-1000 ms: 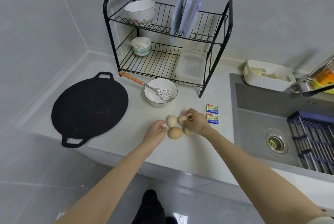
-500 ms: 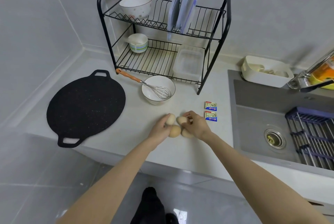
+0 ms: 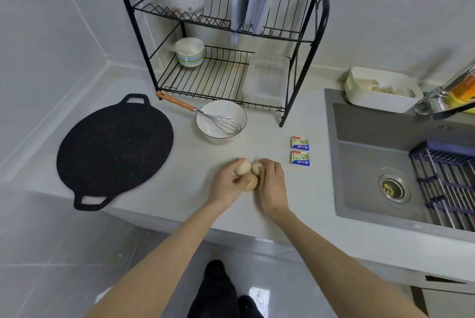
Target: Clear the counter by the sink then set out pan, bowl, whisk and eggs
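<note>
Several brown eggs (image 3: 247, 173) lie bunched on the pale counter (image 3: 185, 163) near its front edge. My left hand (image 3: 226, 184) cups them from the left, its fingers curled around two eggs. My right hand (image 3: 271, 184) closes in from the right, fingers bent over the eggs on that side and hiding part of them. A flat black pan (image 3: 113, 150) with two loop handles lies at the left. Behind the eggs stands a white bowl (image 3: 219, 122) with an orange-handled whisk (image 3: 205, 117) leaning in it.
A black two-tier dish rack (image 3: 226, 35) holds a bowl, plates, a cup and a clear container. Two small butter packets (image 3: 300, 150) lie right of the eggs. The grey sink (image 3: 385, 163) with a blue-framed rack sits at right, a white tray (image 3: 380, 89) behind it.
My left hand slid right from beside the eggs until its fingers closed around them. My right hand settled lower over the eggs. The camera view moved slightly closer.
</note>
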Demonstrator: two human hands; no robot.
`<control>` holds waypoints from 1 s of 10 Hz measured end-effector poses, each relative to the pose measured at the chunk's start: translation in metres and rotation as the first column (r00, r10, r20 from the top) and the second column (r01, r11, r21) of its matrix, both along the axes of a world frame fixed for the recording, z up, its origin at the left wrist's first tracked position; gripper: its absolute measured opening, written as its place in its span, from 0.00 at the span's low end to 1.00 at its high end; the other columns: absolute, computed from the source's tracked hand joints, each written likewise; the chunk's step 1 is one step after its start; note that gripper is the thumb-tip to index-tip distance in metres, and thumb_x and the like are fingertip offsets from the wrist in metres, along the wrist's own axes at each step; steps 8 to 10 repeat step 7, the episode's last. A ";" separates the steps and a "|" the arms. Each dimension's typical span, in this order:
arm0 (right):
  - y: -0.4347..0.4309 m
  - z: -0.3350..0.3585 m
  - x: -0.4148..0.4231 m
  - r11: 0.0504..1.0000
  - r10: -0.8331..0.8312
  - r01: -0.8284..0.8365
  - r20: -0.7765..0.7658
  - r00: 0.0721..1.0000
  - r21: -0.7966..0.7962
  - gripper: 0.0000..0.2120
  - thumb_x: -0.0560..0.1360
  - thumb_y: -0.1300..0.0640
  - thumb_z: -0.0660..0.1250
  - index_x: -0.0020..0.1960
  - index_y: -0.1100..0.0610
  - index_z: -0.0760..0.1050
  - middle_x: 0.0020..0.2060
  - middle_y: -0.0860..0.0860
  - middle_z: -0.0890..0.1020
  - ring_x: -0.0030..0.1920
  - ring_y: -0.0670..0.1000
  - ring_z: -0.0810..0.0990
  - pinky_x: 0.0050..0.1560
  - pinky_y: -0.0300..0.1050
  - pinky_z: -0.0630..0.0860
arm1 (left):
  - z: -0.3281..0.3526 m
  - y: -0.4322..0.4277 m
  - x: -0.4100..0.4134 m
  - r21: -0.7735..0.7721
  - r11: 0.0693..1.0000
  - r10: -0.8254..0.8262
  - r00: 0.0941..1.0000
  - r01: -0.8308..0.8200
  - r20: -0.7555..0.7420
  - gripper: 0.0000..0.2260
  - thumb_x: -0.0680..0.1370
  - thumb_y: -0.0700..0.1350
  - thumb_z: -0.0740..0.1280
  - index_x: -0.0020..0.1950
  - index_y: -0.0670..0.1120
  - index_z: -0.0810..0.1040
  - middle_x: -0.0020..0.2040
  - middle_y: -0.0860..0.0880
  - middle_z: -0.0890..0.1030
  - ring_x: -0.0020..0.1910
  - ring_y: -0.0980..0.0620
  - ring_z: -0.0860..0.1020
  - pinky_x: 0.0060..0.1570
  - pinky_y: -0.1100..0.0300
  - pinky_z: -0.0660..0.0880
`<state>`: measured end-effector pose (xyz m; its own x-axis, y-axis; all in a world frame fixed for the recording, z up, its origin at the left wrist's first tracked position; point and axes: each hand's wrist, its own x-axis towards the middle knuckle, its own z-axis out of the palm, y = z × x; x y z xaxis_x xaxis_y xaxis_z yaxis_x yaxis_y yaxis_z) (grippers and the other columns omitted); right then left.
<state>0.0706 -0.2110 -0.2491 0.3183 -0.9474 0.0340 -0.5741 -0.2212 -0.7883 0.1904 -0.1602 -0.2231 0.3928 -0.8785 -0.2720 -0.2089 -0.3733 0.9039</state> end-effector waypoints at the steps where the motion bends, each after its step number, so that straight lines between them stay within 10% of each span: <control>1: 0.001 0.002 0.002 0.996 -0.016 0.012 -0.046 0.999 -0.091 0.12 0.80 0.58 0.52 0.55 0.60 0.72 0.52 0.55 0.75 0.48 0.55 0.68 0.51 0.45 0.64 | 0.000 0.001 -0.001 -0.015 1.000 0.022 1.000 -0.022 -0.017 0.24 0.73 0.36 0.71 0.68 0.46 0.73 0.64 0.49 0.77 0.49 0.52 0.80 0.45 0.76 0.72; 5: -0.005 0.006 -0.001 0.999 0.004 -0.011 -0.158 0.987 -0.043 0.28 0.75 0.44 0.41 0.58 0.58 0.72 0.56 0.51 0.75 0.50 0.56 0.69 0.49 0.39 0.58 | 0.011 0.004 -0.001 -0.011 1.000 0.007 1.000 -0.007 0.003 0.24 0.74 0.41 0.72 0.69 0.47 0.71 0.71 0.52 0.69 0.58 0.54 0.74 0.57 0.68 0.69; 10: -0.018 0.040 -0.021 0.995 -0.008 0.002 0.059 0.998 0.097 0.13 0.82 0.53 0.55 0.62 0.55 0.72 0.57 0.50 0.76 0.58 0.53 0.72 0.61 0.47 0.68 | 0.033 0.014 0.009 -0.018 0.999 0.034 0.998 -0.033 0.062 0.22 0.76 0.47 0.69 0.70 0.51 0.71 0.68 0.52 0.73 0.66 0.53 0.71 0.66 0.56 0.68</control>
